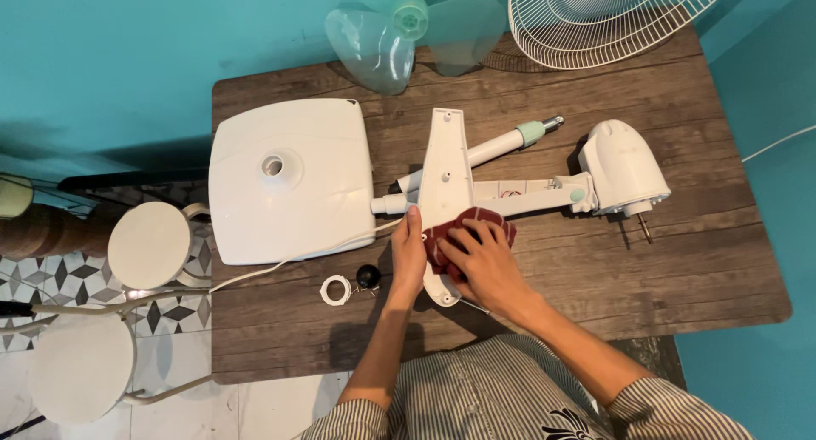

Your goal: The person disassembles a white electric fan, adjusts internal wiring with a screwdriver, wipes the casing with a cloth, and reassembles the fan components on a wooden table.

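Note:
A long white plastic cover panel point(447, 164) of a dismantled fan lies lengthwise on the wooden table point(697, 270). My left hand point(408, 257) rests against its left edge, fingers together, steadying it. My right hand point(480, 257) presses a dark red cloth point(486, 219) onto the panel's near end. Behind the panel lie the white fan pole point(501, 147) and the neck with the white motor housing point(623, 166).
A square white fan base point(293, 181) sits at the left with its cord trailing off. A white ring point(336, 289) and a black knob point(368, 276) lie near my left wrist. Translucent blades point(399, 32) and a wire grille point(603, 19) stand at the back. Two round stools point(149, 244) are left of the table.

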